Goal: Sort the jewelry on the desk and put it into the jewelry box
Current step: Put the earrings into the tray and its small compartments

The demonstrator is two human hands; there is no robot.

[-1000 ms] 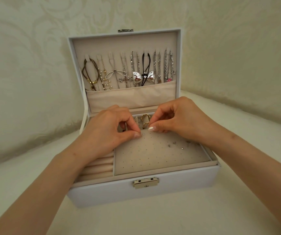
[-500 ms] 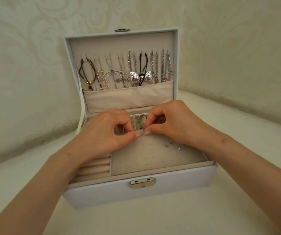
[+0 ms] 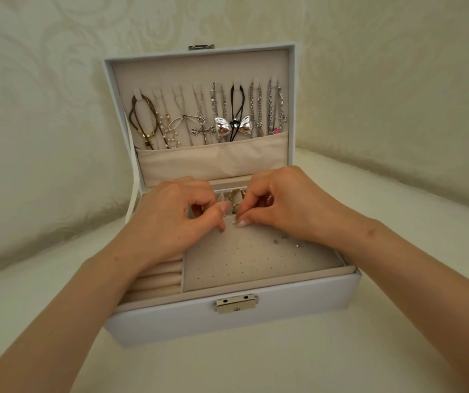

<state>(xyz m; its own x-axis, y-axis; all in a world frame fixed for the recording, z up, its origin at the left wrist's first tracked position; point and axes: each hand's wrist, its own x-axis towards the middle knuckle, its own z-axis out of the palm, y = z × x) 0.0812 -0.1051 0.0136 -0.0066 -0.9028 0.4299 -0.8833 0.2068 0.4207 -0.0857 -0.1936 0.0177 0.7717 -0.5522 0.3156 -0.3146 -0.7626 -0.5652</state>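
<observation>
Pinching tiny round dark stud (image 3: 222,230) in left hand (image 3: 171,219), with right hand (image 3: 284,205) pinched beside — contents unclear — seating it in perforated beige pad (image 3: 256,265) beneath; next, probably pressing post home.

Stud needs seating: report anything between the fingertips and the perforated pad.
Nothing visible. The left hand holds a small stud at the far edge of the perforated pad, right hand beside it, bare holes right below; seated studs lie further right.
</observation>
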